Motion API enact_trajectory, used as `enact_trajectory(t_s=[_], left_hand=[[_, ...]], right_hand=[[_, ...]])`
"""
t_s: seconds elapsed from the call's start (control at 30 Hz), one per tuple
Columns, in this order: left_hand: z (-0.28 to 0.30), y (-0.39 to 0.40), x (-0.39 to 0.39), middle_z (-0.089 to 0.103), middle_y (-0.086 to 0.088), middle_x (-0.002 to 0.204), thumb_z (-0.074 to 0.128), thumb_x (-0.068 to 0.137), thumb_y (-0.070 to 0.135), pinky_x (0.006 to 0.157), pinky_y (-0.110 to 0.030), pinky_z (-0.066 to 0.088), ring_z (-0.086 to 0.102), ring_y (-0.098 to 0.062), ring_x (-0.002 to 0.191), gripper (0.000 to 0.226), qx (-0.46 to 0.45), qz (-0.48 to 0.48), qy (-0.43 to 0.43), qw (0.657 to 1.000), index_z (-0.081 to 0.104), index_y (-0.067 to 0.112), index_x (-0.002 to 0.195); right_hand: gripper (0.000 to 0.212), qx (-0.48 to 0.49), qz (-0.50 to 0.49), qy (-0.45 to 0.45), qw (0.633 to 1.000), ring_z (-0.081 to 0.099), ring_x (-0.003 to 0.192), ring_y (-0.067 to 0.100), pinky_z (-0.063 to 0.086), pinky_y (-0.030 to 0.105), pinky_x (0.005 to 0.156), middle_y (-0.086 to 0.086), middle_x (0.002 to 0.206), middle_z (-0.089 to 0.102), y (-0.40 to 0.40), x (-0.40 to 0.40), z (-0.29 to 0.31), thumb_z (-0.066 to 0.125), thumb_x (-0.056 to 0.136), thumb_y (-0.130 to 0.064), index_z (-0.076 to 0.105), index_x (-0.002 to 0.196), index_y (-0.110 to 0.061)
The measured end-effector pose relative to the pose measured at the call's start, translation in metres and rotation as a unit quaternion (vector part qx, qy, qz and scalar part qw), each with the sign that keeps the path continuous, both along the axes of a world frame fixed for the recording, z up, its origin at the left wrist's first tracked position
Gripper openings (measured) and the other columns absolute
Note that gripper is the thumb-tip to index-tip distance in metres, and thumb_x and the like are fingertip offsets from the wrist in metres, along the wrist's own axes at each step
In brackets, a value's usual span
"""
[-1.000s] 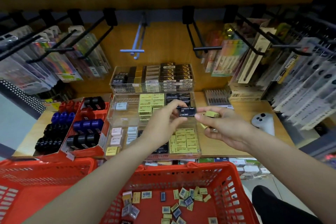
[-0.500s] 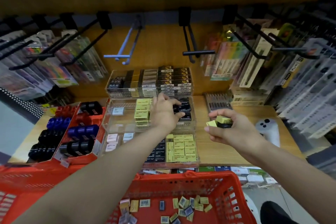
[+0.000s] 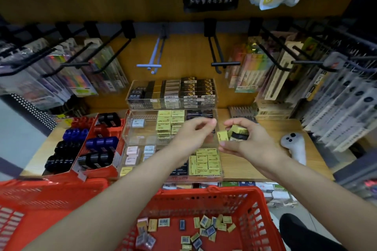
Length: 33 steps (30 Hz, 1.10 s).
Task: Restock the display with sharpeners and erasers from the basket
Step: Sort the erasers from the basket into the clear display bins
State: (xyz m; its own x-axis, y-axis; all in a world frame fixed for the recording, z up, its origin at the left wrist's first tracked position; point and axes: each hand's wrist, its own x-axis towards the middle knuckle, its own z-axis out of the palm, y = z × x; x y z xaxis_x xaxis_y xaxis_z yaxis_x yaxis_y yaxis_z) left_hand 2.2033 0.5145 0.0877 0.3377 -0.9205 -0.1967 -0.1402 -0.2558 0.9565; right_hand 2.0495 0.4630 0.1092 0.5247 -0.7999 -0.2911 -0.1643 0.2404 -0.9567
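Head camera: looks down past two bare forearms at a stationery shop shelf.
Back wall: wooden panel (image 3: 183,55) with black hooks; hanging packs of pens on the left and right, one pale blue hook bare in the middle.
Worktop: light wood shelf (image 3: 244,165) carrying the display trays.
Basket: red plastic basket (image 3: 253,206) at the bottom centre, just in front of the worktop; loose erasers (image 3: 206,224) in yellow, blue and white wrappers lie scattered on its floor.
Second basket: another red one (image 3: 30,206) at the lower left, contents not visible.
Display: clear tiered tray (image 3: 140,134) in the middle of the worktop; dark boxes on the top tier, yellow erasers in the middle and lower right compartments, pale pink and blue ones at the lower left.
Sharpeners: red cardboard tray (image 3: 118,144) left of the display, holding rows of black, blue and red sharpeners (image 3: 98,142).
White controller: lies on the worktop (image 3: 293,144) at the right.
Right hand: (image 3: 246,144) over the display's right edge, gripping a small bunch of yellow and black erasers (image 3: 234,134) between fingers and thumb.
Left hand: (image 3: 191,134) just beside the right one, above the middle tier, fingers curled, thumb and forefinger pinched towards the bunch; blurred, so I cannot tell if it holds anything.
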Motion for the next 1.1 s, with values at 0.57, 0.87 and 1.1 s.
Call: enact_trajectory(t_s=[0.57,0.87,1.1], left_hand=[[0.067,0.186,0.019,0.057,-0.004,0.095,0.054,0.100,0.023,0.080,-0.024,0.056,0.058,-0.012,0.083,0.024,-0.005,0.047,0.145,0.988,0.068,0.018,0.119],[0.056,0.187,0.009,0.076,-0.004,0.095,0.072,0.089,0.014,0.073,-0.016,0.054,0.070,-0.011,0.082,0.020,-0.008,0.047,0.146,0.988,0.073,0.011,0.109],[0.052,0.182,0.012,0.073,-0.008,0.102,0.057,0.098,0.008,0.077,-0.018,0.056,0.069,-0.011,0.079,0.023,-0.010,0.055,0.182,0.982,0.069,0.014,0.117]], right_hand=[[0.039,0.124,0.103,-0.082,0.984,0.067,0.107,0.028,0.057,0.036,0.080,0.012,0.122,0.067,0.130,-0.001,0.043,0.055,0.097,-0.006,0.053,0.133,-0.021],[0.027,0.063,0.127,-0.057,0.988,0.065,0.089,0.016,0.052,0.033,0.075,0.015,0.116,0.067,0.143,0.010,0.048,0.060,0.095,-0.013,0.068,0.119,-0.022],[0.024,0.089,0.076,-0.032,0.993,0.059,0.064,0.009,0.046,0.021,0.052,0.006,0.078,0.065,0.138,0.013,0.042,0.067,0.089,-0.019,0.072,0.113,-0.016]])
